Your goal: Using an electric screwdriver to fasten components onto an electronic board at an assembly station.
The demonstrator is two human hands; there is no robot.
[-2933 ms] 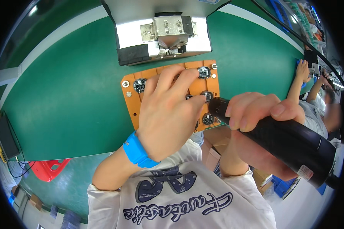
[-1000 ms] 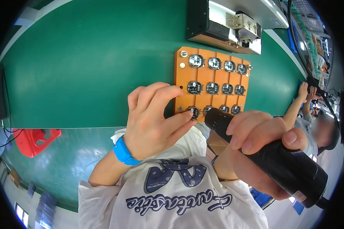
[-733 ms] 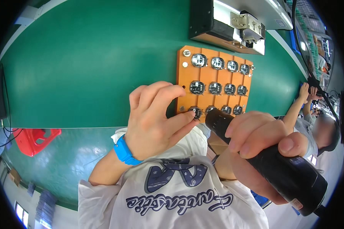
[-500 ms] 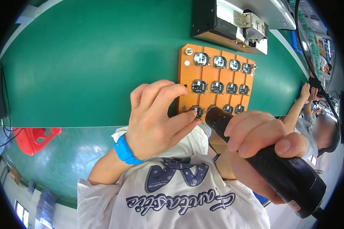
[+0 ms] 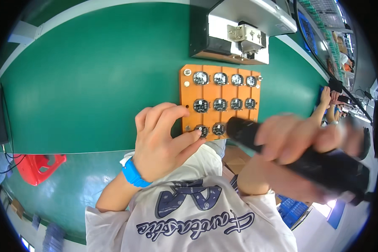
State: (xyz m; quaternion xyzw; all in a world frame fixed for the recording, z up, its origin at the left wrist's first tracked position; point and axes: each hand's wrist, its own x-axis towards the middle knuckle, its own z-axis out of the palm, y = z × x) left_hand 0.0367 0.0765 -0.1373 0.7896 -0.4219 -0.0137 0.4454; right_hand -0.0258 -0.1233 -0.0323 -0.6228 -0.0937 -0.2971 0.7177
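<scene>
An orange fixture board (image 5: 229,92) carries rows of small round black circuit-board pieces (image 5: 200,105). My left hand (image 5: 159,134) is on its left edge and near corner, index finger at the edge and thumb against the nearest left piece. My right hand (image 5: 287,140), blurred by motion, is wrapped round a black electric screwdriver (image 5: 245,133). The screwdriver slants, its nose over the near row, right of the second piece. It hides the pieces beneath, and its very tip cannot be made out.
Behind the board stands a black and silver device (image 5: 248,38) with a metal bracket. The green table (image 5: 105,80) runs left and right. A red plastic stool (image 5: 38,168) is on the floor at left. A co-worker's hand (image 5: 325,96) shows at far right.
The screwdriver has moved off the second near-row piece toward the right, uncovering that piece. My left hand keeps its place on the board. The whole view has shifted slightly.
</scene>
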